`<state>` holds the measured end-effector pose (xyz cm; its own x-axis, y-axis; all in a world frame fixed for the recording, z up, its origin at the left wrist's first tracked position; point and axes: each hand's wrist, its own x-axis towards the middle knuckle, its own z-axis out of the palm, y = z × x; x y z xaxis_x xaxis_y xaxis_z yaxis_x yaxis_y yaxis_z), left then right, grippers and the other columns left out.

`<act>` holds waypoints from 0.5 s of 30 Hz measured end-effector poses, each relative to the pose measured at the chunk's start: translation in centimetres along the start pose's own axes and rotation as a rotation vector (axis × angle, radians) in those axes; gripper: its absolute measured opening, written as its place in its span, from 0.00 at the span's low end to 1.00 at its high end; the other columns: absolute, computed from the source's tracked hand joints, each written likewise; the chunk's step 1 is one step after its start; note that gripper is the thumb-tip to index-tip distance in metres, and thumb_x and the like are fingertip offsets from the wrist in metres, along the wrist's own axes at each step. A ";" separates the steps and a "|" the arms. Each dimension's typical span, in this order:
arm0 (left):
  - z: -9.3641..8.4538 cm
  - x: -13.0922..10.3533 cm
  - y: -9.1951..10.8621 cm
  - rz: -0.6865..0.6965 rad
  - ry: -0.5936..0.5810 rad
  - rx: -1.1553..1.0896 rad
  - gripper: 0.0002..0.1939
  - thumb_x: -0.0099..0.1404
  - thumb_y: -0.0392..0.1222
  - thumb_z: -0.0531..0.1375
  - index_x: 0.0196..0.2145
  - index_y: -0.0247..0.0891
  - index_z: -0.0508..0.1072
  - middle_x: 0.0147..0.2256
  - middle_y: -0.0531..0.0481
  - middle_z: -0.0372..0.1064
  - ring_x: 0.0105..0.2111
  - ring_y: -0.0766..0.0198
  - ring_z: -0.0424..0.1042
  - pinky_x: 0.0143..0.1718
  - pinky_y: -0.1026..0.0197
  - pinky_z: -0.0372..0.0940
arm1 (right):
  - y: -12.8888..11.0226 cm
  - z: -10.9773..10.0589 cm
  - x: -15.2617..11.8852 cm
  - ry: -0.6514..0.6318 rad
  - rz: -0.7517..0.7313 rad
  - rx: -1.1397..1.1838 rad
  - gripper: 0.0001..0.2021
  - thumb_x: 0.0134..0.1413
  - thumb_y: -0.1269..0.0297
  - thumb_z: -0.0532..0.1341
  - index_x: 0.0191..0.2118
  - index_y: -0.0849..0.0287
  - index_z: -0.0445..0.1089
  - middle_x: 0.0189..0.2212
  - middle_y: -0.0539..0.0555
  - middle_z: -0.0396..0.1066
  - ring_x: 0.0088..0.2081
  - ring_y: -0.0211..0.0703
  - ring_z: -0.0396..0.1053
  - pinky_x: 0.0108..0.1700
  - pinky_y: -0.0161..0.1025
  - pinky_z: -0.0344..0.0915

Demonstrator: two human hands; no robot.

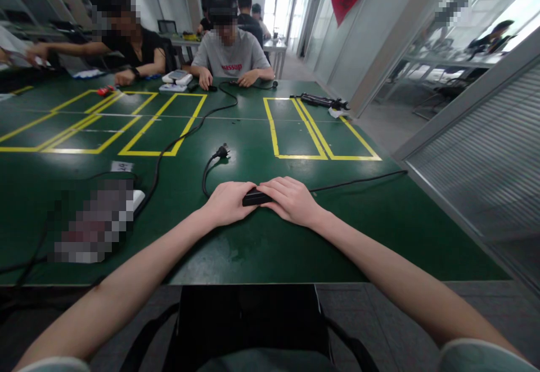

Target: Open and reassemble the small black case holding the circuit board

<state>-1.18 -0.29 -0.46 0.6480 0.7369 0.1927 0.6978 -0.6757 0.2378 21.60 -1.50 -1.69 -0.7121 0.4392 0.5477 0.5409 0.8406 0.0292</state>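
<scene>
Both my hands meet over a black power adapter at the middle of the green table. My left hand grips its left end, fingers curled around it. From the other side, my right hand wraps the right part, so much of the adapter is hidden. A thick cord leaves near my left hand and curves up to a black mains plug lying on the table. Past my right hand, a thinner cable runs to the table's right edge.
Yellow tape outlines mark the table. A long black cable crosses it. To the left lies a blurred device with a white edge. A black folded stand rests at the far right. Two people sit opposite, hands on the table.
</scene>
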 end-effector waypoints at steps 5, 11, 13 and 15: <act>-0.5 -0.3 -0.7 0.127 0.131 0.016 0.19 0.70 0.55 0.63 0.47 0.36 0.75 0.39 0.45 0.78 0.39 0.54 0.77 0.42 0.55 0.68 | 0.0 -0.3 0.0 -0.024 0.080 0.018 0.21 0.75 0.53 0.50 0.53 0.62 0.73 0.43 0.63 0.78 0.41 0.51 0.74 0.44 0.46 0.67; -1.0 -0.8 -1.0 0.162 0.154 0.002 0.19 0.74 0.55 0.58 0.48 0.38 0.76 0.36 0.46 0.77 0.35 0.57 0.74 0.39 0.56 0.66 | 0.3 -1.3 0.1 -0.002 0.105 0.086 0.18 0.73 0.54 0.55 0.51 0.62 0.74 0.43 0.64 0.79 0.43 0.53 0.75 0.45 0.48 0.68; -0.8 -0.9 -0.9 0.200 0.138 0.037 0.19 0.75 0.55 0.56 0.48 0.37 0.76 0.36 0.45 0.77 0.36 0.56 0.73 0.39 0.55 0.65 | 0.4 -1.8 0.1 -0.030 0.120 0.206 0.15 0.70 0.54 0.59 0.50 0.59 0.74 0.43 0.62 0.79 0.44 0.53 0.75 0.47 0.48 0.70; -0.6 -0.9 -0.7 0.259 0.120 0.079 0.19 0.76 0.54 0.54 0.48 0.37 0.76 0.37 0.43 0.77 0.38 0.55 0.73 0.40 0.54 0.64 | 0.4 -2.3 0.0 -0.087 0.170 0.351 0.14 0.65 0.53 0.63 0.48 0.58 0.73 0.41 0.60 0.79 0.42 0.51 0.75 0.46 0.47 0.71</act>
<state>-2.44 -0.48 -0.28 0.7699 0.5338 0.3497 0.5386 -0.8375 0.0924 22.85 -1.85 0.24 -0.6691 0.5940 0.4465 0.4796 0.8042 -0.3512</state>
